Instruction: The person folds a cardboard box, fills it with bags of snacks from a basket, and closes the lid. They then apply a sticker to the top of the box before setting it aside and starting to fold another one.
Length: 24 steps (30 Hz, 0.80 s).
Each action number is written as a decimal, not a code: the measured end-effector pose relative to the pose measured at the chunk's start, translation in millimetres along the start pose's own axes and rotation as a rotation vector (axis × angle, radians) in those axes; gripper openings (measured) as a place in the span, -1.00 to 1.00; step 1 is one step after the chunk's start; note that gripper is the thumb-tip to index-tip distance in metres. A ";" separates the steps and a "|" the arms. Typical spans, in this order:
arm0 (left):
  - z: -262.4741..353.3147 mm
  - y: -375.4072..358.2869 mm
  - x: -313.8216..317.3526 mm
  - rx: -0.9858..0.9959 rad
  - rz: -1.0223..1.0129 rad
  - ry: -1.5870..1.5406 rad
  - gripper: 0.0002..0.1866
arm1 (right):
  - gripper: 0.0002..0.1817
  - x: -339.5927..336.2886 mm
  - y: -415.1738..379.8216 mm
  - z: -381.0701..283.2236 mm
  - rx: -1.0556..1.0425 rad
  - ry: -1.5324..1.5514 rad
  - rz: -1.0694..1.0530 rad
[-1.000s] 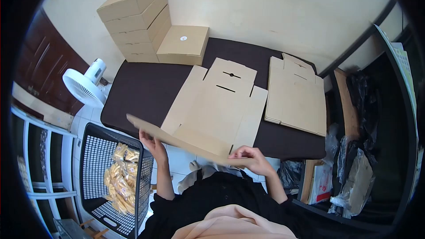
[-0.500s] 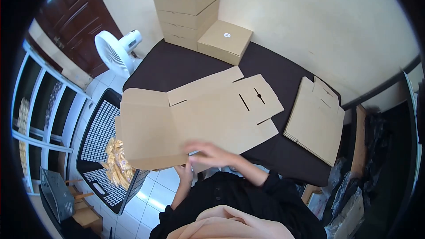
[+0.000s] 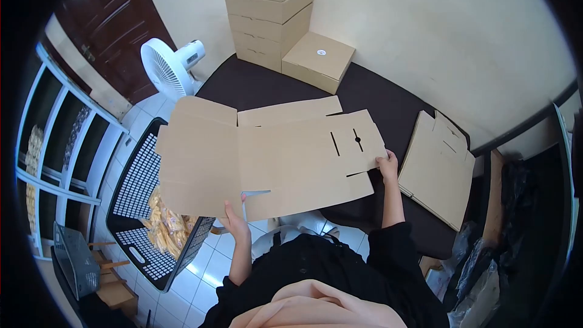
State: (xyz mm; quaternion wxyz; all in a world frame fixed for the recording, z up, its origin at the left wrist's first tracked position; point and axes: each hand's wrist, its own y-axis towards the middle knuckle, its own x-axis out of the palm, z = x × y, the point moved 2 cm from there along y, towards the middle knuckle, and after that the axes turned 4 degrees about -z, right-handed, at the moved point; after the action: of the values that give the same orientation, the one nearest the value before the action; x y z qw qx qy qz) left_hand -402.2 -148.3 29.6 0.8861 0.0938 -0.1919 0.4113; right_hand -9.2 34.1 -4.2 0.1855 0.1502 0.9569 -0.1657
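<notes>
An unfolded cardboard box blank (image 3: 285, 158) lies open in front of me, partly over the dark table and partly past its edge. My left hand (image 3: 234, 221) grips its near edge beside a slit, thumb on top and the other fingers mostly hidden underneath. At the blank's right end, my right hand (image 3: 387, 163) pinches the slotted flap by its corner. The blank has a long slot and a second slot with a round hole near that end. To its right rests a pile of flat box blanks (image 3: 438, 170).
Folded boxes (image 3: 267, 18) stand stacked at the back, with a single closed box (image 3: 319, 61) beside them on the dark table (image 3: 382, 85). A white fan (image 3: 167, 68) stands at left. Below it, a black basket (image 3: 136, 176) holds bagged snacks (image 3: 167, 225).
My right hand has moved from the near-left edge to the blank's right end and taken hold of the flap. The left panel has flattened out, and my left hand has shifted left.
</notes>
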 end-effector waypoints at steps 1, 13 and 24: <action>3.1 4.8 0.9 0.024 -0.012 -0.006 -0.62 | -0.50 -3.8 -5.2 -0.4 0.002 0.007 0.012; 17.2 33.2 65.8 0.105 -0.549 0.158 -0.69 | -0.38 -96.6 -192.8 35.4 0.016 0.719 -0.190; -27.4 80.8 303.9 -0.391 -1.021 0.060 -0.46 | -0.55 18.8 -301.1 47.2 0.106 0.595 -0.337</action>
State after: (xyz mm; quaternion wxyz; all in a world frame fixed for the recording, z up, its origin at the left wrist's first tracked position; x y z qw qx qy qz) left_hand -278.1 123.2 132.1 0.9792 -0.0033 -0.1695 -0.1118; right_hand -116.5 -250.2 25.5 -0.1395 0.0414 0.9705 -0.1923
